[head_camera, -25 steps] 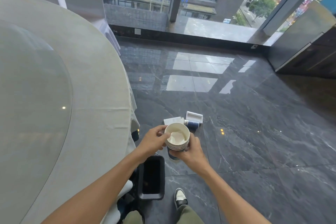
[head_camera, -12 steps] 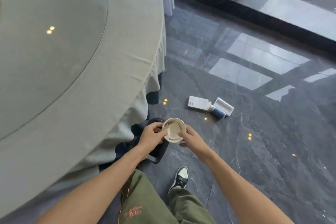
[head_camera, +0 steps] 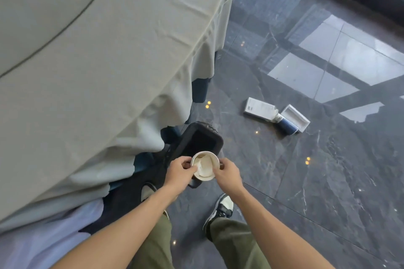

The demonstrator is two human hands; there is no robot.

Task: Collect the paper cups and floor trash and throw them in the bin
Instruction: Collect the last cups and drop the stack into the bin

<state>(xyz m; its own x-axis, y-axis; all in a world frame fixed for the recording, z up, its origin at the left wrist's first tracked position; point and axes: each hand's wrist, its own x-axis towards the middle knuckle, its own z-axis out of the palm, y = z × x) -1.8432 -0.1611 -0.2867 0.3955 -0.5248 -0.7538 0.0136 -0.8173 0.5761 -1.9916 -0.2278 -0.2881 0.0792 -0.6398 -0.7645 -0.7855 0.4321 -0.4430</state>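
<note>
Cream paper cups [head_camera: 205, 166], nested, crumpled paper inside, gripped at the rim by left hand [head_camera: 178, 170] and right hand [head_camera: 227, 173], fingers curled round both sides; black bin [head_camera: 197, 141] just beyond those fingers; white boxes [head_camera: 260, 109] lie farther off on the floor [head_camera: 328, 170].
</note>
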